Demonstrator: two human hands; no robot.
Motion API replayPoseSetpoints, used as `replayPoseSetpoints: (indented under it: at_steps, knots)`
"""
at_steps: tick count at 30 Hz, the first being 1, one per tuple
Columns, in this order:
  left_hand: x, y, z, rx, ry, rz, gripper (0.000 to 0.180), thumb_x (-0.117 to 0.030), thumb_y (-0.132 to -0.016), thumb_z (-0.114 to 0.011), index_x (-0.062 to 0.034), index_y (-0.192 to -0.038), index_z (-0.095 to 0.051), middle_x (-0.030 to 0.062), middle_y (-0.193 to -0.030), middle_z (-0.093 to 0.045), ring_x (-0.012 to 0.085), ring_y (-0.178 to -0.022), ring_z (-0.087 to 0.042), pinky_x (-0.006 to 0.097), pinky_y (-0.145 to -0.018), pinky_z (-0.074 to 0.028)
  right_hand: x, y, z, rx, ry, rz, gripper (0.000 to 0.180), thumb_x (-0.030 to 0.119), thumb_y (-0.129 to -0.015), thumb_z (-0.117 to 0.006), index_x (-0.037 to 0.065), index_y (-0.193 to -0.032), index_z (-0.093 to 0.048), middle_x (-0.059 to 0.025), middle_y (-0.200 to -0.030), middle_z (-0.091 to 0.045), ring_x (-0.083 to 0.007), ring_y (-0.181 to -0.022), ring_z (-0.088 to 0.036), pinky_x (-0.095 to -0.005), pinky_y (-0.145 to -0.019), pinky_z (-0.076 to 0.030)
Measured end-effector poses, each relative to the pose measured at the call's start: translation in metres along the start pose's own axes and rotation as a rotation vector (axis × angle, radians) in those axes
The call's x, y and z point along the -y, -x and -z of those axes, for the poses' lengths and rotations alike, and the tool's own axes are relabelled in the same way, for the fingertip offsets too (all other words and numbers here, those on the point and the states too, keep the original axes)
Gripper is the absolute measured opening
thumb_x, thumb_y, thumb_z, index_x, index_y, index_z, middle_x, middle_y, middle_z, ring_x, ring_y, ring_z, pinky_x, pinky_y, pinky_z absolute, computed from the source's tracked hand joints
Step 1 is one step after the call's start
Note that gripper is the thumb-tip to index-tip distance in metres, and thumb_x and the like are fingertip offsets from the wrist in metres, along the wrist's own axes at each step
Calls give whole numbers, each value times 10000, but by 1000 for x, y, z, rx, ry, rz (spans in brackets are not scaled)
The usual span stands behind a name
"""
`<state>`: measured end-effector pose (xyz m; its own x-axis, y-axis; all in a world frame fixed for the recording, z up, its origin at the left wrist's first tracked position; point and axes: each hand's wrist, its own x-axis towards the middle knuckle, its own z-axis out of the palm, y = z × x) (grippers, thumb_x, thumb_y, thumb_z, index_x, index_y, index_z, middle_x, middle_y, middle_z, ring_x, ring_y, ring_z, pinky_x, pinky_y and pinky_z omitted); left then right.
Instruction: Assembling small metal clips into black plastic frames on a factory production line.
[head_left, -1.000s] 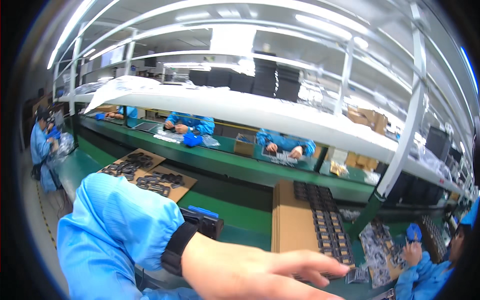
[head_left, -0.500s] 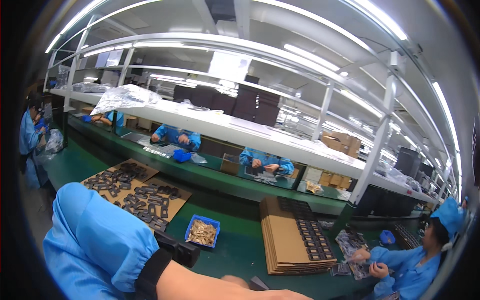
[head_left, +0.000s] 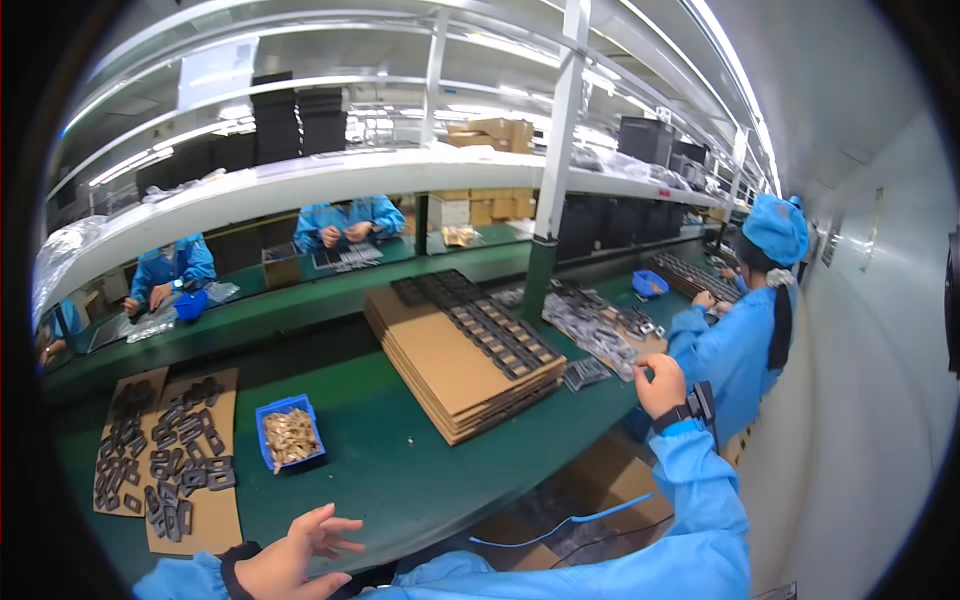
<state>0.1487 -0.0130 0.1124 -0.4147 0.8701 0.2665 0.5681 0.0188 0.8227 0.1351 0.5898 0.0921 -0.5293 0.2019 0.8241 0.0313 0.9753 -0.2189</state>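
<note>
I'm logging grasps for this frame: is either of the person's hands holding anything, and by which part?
The left hand is open over the green table, holding nothing. The right hand is curled at the table's edge; whether it grips anything cannot be told.

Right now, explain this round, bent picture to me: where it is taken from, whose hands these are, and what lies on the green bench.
A wide-angle camera on a worker's head looks down, which bends straight edges. The two blue-sleeved hands are the wearer's own: the left hand hovers open and empty over the green bench; the right hand reaches out right, its grip unclear. On the bench lie a small blue plastic bin of tan parts, brown cardboard sheets covered with dark small parts, and a stack of flat brown cardboard. Other workers sit nearby.
</note>
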Motion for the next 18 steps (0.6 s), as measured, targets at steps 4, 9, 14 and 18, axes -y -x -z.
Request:
replayPoseSetpoints:
  at_steps: [4, 9, 14, 18]
  knots:
    - [72, 6, -20, -82, 203, 228, 812, 81, -903, -576, -147, -1523, -104, 230, -1389, -449, 301, -1173, -603, 394, -966, -502, -66, 48, -65, 182, -10, -76, 227, 189, -751, -780, 64, -935, -734, -145, -980, -704, -332, -985, -648, -425, -906, -502]
    - [120, -53, -37, -314, 266, 215, 657, 85, -910, -550, -53, -1455, -210, 167, -1208, -588, 191, -1017, -652, 328, -880, -529, -56, 53, -148, 389, 77, -71, 547, 156, -746, -777, 64, -1259, -609, -162, -1356, -571, -348, -1274, -503, -433, -1087, -394]
    - [154, -81, -44, -511, 126, 112, 565, 51, -899, -557, -27, -1394, -296, 158, -1097, -653, 194, -901, -693, 308, -803, -547, -64, 48, -191, 522, 233, -34, 377, 140, -748, -762, 106, -1120, -705, -137, -1273, -620, -353, -1185, -557, -461, -999, -459]
    - [149, -80, -45, -529, 31, -60, 539, 52, -897, -560, -37, -1375, -326, 146, -1005, -674, 191, -822, -693, 308, -746, -553, -117, 64, -199, 384, 224, -157, 241, 163, -772, -721, 124, -1009, -735, -125, -1150, -662, -340, -1081, -595, -472, -903, -475]
